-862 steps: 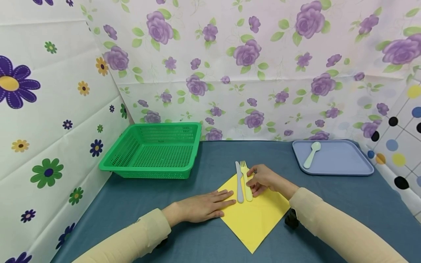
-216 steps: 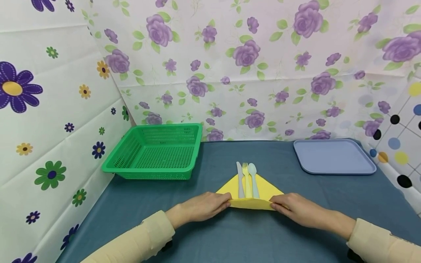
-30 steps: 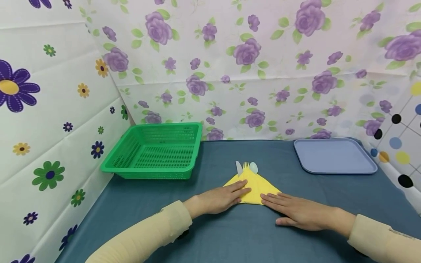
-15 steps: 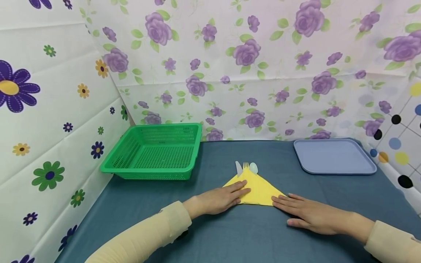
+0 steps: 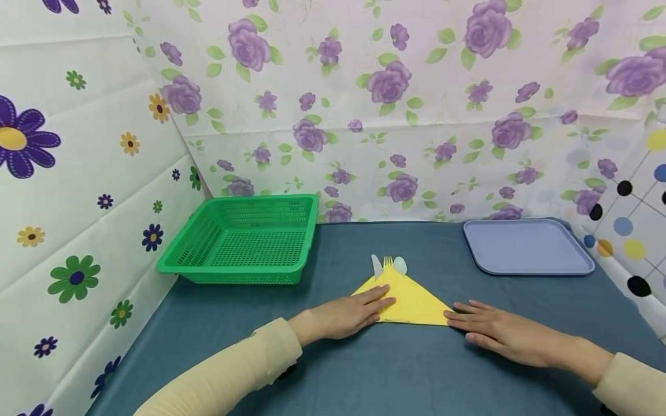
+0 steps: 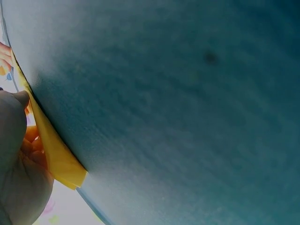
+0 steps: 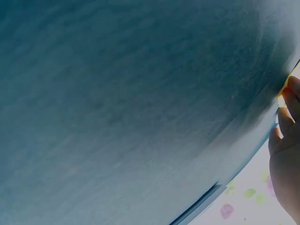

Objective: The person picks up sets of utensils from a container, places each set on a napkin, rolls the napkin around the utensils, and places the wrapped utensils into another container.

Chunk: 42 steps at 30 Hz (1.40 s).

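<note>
A yellow napkin (image 5: 411,303), folded into a triangle, lies on the blue cloth. From under its top point stick out the tips of a grey knife (image 5: 377,266), a yellow fork (image 5: 388,262) and a pale green spoon (image 5: 399,266); their handles are hidden in the fold. My left hand (image 5: 346,315) rests flat on the napkin's left part with straight fingers. At the right corner, the straight fingertips of my right hand (image 5: 512,335) touch the napkin. The left wrist view shows the napkin's folded edge (image 6: 61,159) beside the left hand.
A green plastic basket (image 5: 229,268) stands at the back left. At the back right lies a light blue tray (image 5: 528,248). Flower-printed sheets hang behind and to the left of the blue-covered table (image 5: 364,375).
Earlier the cutlery lay on the unfolded napkin, and the spoon came over from the tray. Both hands then folded the napkin up. Over the last second my right hand slid right along it.
</note>
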### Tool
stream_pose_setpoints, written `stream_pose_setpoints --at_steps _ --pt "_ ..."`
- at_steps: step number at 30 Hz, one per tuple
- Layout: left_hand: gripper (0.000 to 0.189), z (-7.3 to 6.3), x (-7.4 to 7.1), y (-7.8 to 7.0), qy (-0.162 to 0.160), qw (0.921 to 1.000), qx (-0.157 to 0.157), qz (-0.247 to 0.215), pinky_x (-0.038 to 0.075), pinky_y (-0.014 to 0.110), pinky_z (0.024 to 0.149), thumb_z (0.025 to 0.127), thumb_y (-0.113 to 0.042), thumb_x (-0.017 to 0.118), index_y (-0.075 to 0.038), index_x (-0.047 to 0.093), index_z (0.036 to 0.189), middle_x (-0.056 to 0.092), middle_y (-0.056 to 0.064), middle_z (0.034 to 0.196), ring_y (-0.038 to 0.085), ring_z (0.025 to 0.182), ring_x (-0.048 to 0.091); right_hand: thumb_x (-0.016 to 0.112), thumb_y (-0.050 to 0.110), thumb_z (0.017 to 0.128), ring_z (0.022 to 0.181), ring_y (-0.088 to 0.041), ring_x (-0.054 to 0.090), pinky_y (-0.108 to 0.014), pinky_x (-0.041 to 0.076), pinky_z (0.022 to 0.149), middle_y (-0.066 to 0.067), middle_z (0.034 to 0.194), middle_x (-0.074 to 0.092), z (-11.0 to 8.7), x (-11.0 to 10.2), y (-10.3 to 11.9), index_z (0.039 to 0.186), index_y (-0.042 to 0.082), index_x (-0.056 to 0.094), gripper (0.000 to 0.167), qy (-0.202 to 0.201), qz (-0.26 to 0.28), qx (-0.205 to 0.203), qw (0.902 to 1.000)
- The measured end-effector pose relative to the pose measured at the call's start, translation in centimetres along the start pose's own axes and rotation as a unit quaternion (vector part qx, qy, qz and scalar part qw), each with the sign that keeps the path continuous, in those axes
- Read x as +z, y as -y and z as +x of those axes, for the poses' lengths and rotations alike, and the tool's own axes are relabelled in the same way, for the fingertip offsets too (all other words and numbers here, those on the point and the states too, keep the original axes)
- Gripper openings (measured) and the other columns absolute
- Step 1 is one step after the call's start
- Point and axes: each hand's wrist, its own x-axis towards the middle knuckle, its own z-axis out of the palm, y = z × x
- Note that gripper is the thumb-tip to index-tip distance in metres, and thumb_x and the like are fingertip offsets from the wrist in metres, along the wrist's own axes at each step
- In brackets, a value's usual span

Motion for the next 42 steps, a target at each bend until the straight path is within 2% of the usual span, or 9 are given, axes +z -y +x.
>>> stream_pose_setpoints --at_steps 3,6,10,13,19,22,25,32,42 --pt "0.056 0.0 0.0 0.0 0.002 1.0000 -0.004 -0.002 0.028 0.036 0.125 0.116 -0.037 0.029 -0.025 0.016 0.169 0.007 0.001 0.176 0.011 0.160 0.007 0.048 0.045 0.111 0.152 -0.036 0.035 -0.035 0.027 0.125 0.006 0.162 0.044 0.5 -0.1 0.4 0.155 0.034 0.051 0.046 0.003 -0.014 0.018 0.9997" --pt "0.056 0.0 0.0 0.0 0.003 1.0000 -0.006 -0.001 0.029 0.036 0.125 0.116 -0.037 0.029 -0.026 0.016 0.169 0.007 0.000 0.176 0.011 0.160 0.007 0.048 0.048 0.110 0.150 -0.035 0.039 -0.059 0.039 0.114 0.004 0.157 0.051 1.6 -0.4 1.0 0.149 0.030 0.060 0.044 -0.002 -0.031 0.024 0.9992" --pt "0.056 0.2 0.0 0.0 0.001 1.0000 -0.002 0.002 0.030 0.036 0.125 0.116 -0.037 0.029 -0.026 0.016 0.169 0.007 0.000 0.176 0.011 0.160 0.008 0.051 0.041 0.111 0.145 -0.034 0.047 -0.057 0.044 0.111 -0.001 0.150 0.059 3.1 -0.7 1.8 0.141 0.020 0.068 0.040 -0.021 -0.055 0.013 0.9982" --pt "0.055 0.3 0.0 -0.1 0.001 1.0000 0.000 0.005 0.030 0.036 0.125 0.116 -0.037 0.028 -0.026 0.016 0.169 0.007 0.000 0.176 0.012 0.159 0.009 0.054 0.033 0.111 0.143 -0.032 0.049 -0.054 0.048 0.109 -0.005 0.151 0.057 4.2 -0.7 2.3 0.144 0.016 0.065 0.039 -0.030 -0.073 0.003 0.9969" --pt "0.055 0.4 -0.1 -0.1 0.005 1.0000 -0.006 -0.004 0.029 0.036 0.125 0.116 -0.038 0.027 -0.026 0.017 0.169 0.008 -0.001 0.175 0.012 0.159 0.010 0.052 0.025 0.112 0.153 -0.031 0.034 -0.055 0.043 0.114 -0.010 0.170 0.030 7.4 0.3 3.7 0.164 0.011 0.033 0.057 -0.027 -0.051 -0.023 0.9981" --pt "0.056 0.4 -0.1 -0.2 0.003 1.0000 -0.005 -0.007 0.030 0.037 0.125 0.116 -0.038 0.027 -0.026 0.016 0.169 0.008 0.000 0.175 0.012 0.159 0.011 0.048 0.021 0.114 0.156 -0.033 0.026 -0.056 0.038 0.116 -0.014 0.173 0.019 9.1 1.0 4.4 0.167 0.006 0.021 0.062 -0.027 -0.031 -0.042 0.9983" --pt "0.056 0.5 -0.1 -0.3 0.001 1.0000 -0.002 -0.007 0.031 0.038 0.124 0.116 -0.038 0.027 -0.025 0.015 0.169 0.008 0.001 0.175 0.013 0.159 0.012 0.043 0.018 0.115 0.156 -0.036 0.022 -0.057 0.036 0.117 -0.018 0.173 0.014 10.4 1.5 4.6 0.166 0.002 0.016 0.061 -0.020 -0.023 -0.052 0.9982" --pt "0.055 0.5 -0.1 -0.4 0.006 0.9999 -0.002 -0.008 0.030 0.037 0.125 0.116 -0.037 0.028 -0.025 0.017 0.169 0.009 0.002 0.175 0.014 0.159 0.012 0.041 0.020 0.115 0.156 -0.042 0.018 -0.063 0.027 0.120 -0.021 0.171 0.018 10.8 2.0 3.9 0.164 -0.004 0.021 0.058 -0.003 -0.006 -0.049 0.9988" --pt "0.055 -0.4 -0.4 0.2 0.011 0.9997 -0.003 -0.023 0.028 0.039 0.126 0.116 -0.036 0.027 -0.027 0.015 0.169 0.005 -0.002 0.175 0.012 0.160 0.008 0.036 0.030 0.116 0.159 -0.039 0.012 -0.065 0.012 0.124 -0.013 0.174 0.013 11.3 1.4 3.8 0.167 0.006 0.017 0.059 0.035 -0.003 -0.029 0.9990"
